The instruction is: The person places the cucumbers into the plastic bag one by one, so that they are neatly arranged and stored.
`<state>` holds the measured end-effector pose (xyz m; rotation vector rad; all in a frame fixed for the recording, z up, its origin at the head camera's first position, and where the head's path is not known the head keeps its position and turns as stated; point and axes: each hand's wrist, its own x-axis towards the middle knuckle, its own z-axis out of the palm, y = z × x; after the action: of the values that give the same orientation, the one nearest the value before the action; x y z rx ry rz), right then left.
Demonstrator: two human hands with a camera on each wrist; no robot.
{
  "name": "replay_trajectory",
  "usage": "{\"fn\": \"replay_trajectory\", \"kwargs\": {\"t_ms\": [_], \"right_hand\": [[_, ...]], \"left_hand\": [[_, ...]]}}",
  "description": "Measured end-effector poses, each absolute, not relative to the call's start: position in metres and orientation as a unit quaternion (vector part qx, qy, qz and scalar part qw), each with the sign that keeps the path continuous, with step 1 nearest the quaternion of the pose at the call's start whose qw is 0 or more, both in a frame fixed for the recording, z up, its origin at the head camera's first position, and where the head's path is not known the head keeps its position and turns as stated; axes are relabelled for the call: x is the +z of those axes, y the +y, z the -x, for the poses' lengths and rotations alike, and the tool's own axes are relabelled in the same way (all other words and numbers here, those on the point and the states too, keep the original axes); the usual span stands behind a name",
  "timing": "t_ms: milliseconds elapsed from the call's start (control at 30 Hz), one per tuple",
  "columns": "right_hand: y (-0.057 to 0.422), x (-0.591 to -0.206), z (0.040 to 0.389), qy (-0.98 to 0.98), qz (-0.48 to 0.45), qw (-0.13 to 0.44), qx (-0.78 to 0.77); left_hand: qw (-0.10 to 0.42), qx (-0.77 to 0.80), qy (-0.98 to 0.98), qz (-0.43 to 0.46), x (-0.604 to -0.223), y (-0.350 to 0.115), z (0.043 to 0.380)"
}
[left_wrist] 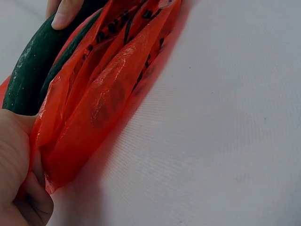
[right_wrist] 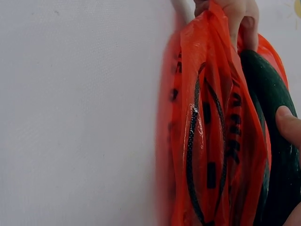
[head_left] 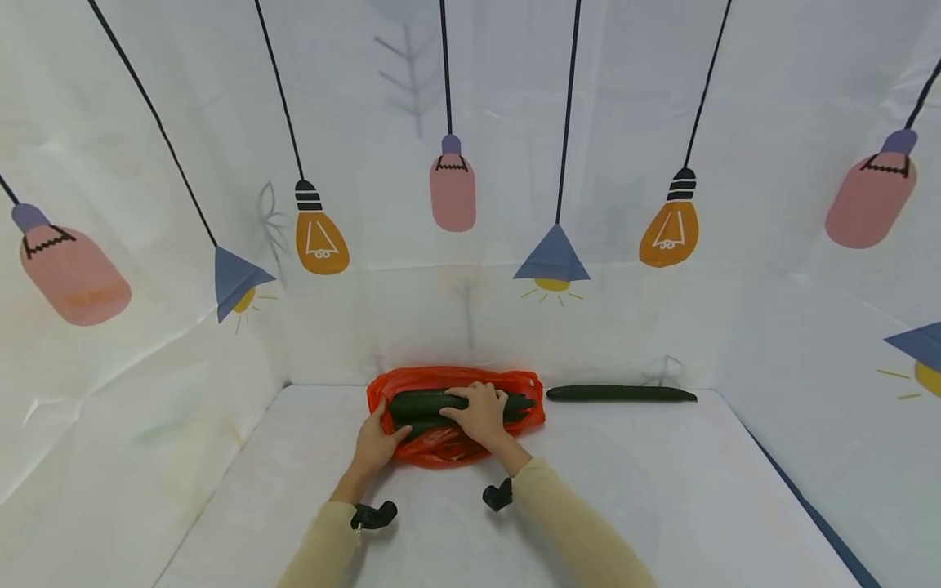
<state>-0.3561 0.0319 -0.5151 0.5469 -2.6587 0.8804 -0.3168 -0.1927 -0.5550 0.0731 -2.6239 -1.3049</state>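
Note:
A red plastic bag (head_left: pixel 419 379) with black print lies at the back of the white table, its mouth spread wide. Dark green cucumbers (head_left: pixel 421 403) lie side by side inside it. My left hand (head_left: pixel 376 445) pinches the bag's left edge, and in the left wrist view its thumb lies beside the end of a cucumber (left_wrist: pixel 28 75). My right hand (head_left: pixel 481 415) grips the upper cucumber from above, near its middle. In the right wrist view the right thumb (right_wrist: pixel 289 123) presses on that cucumber's skin. The bag's front folds (right_wrist: pixel 207 141) bulge toward me.
Another long cucumber (head_left: pixel 621 394) lies to the right of the bag, along the table's back edge. White sheets printed with hanging lamps enclose the table (head_left: pixel 632 482) at the back and sides. Black wrist devices (head_left: pixel 375 515) sit at both sleeve cuffs.

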Motion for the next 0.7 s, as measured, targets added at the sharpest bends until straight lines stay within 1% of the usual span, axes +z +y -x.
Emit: {"fn": "replay_trajectory", "kwargs": {"t_ms": [100, 400, 700], "right_hand": [[0.0311, -0.5164, 0.3569, -0.920, -0.193, 0.146, 0.307], [0.0291, -0.5234, 0.3565, -0.923, -0.182, 0.143, 0.308], [0.0285, -0.5234, 0.3601, -0.926, -0.181, 0.128, 0.304]], "left_hand": [[0.110, -0.443, -0.890, -0.021, -0.5539, -0.1923, 0.3178], [0.095, -0.449, -0.888, -0.025, -0.5601, -0.1928, 0.3174], [0.083, -0.449, -0.889, -0.034, -0.5580, -0.1946, 0.3202]]}}
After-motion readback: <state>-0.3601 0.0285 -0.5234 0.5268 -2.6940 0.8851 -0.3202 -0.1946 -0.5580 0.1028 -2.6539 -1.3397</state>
